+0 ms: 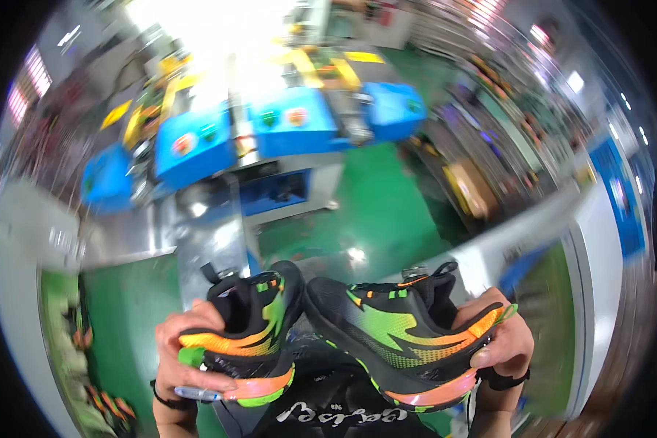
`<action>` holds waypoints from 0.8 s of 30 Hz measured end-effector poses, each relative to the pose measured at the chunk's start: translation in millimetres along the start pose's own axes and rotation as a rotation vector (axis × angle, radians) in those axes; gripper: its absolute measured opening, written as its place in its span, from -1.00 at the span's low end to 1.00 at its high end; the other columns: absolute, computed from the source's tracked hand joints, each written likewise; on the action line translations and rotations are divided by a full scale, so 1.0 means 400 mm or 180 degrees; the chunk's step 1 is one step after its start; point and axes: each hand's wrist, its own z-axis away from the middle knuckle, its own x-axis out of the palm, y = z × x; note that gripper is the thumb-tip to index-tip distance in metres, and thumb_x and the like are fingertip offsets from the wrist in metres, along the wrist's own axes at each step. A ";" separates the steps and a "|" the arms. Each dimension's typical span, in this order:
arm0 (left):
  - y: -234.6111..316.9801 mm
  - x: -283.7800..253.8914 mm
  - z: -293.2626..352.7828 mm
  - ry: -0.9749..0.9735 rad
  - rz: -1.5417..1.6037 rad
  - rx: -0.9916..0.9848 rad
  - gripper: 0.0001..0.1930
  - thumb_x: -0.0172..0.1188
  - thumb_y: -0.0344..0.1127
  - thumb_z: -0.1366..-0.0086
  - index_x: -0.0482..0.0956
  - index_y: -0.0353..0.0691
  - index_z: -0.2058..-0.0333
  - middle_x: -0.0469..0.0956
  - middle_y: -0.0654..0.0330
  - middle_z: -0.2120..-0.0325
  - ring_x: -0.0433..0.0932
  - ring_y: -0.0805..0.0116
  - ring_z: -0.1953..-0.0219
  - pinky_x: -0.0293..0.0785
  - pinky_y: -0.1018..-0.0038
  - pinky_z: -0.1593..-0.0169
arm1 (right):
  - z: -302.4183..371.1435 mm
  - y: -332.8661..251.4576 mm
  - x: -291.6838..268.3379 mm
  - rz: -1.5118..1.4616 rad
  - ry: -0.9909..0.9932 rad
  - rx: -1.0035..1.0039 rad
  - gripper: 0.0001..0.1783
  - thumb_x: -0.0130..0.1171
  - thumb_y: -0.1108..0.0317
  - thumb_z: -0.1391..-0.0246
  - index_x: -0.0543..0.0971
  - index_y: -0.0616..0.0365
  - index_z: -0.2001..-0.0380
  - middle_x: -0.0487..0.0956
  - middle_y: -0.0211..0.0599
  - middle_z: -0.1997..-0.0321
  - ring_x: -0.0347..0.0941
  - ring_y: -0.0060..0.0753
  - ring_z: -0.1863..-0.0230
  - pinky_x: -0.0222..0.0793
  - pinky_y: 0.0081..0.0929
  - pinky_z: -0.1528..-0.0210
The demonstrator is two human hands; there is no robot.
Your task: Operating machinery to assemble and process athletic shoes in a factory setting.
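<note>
In my left hand (171, 347) is a black sneaker (252, 310) with green and orange patches, gripped round its heel. A slim blue-and-white pen-like thing (197, 394) lies along the lower fingers of that hand. My right hand (509, 342) closes round the heel of a second, matching sneaker (401, 332), with the thumb on the outside near the sole. Both shoes are held up in front of my body, toes almost meeting in the middle. Their black soles carry pinkish-orange heel parts and green edging.
Machines with blue housings (288, 120) and coloured buttons stand ahead. To the right runs a rack (482, 146) with things on it, blurred. Several more shoes (109, 409) lie low at the left. Light-coloured panels (598, 292) flank me, and the floor (379, 197) is green.
</note>
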 end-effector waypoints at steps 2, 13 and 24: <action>0.003 0.097 -0.046 -0.0614 0.0312 0.0310 -0.42 0.48 -0.39 0.63 0.45 -0.27 0.45 0.34 0.16 0.52 0.31 0.26 0.34 0.23 0.38 0.25 | 0.186 0.070 -0.020 0.0226 0.0479 0.0033 -0.43 0.47 -0.01 0.32 0.55 0.34 0.51 0.47 -0.26 0.61 0.34 -0.40 0.61 0.21 -0.48 0.51; -0.032 0.711 -0.155 -0.4199 0.1260 -0.0097 -0.54 0.55 -0.34 0.25 0.61 -0.24 0.29 0.50 0.23 0.47 0.44 0.26 0.31 0.28 0.36 0.18 | 0.870 0.162 0.310 0.0314 0.4865 0.1817 -0.56 0.47 0.20 0.45 0.49 0.31 0.60 0.51 -0.27 0.58 0.43 -0.51 0.52 0.29 -0.55 0.45; -0.234 1.151 -0.084 -0.5543 -0.0825 0.2341 -0.61 0.24 -0.44 0.04 0.52 -0.12 0.15 0.45 0.23 0.24 0.38 0.31 0.01 0.05 0.20 -0.01 | 0.754 0.517 0.252 0.1548 0.5902 0.2476 -0.61 0.35 0.37 0.19 0.48 0.27 0.26 0.44 0.01 0.00 0.39 0.00 -0.01 0.25 -0.28 -0.15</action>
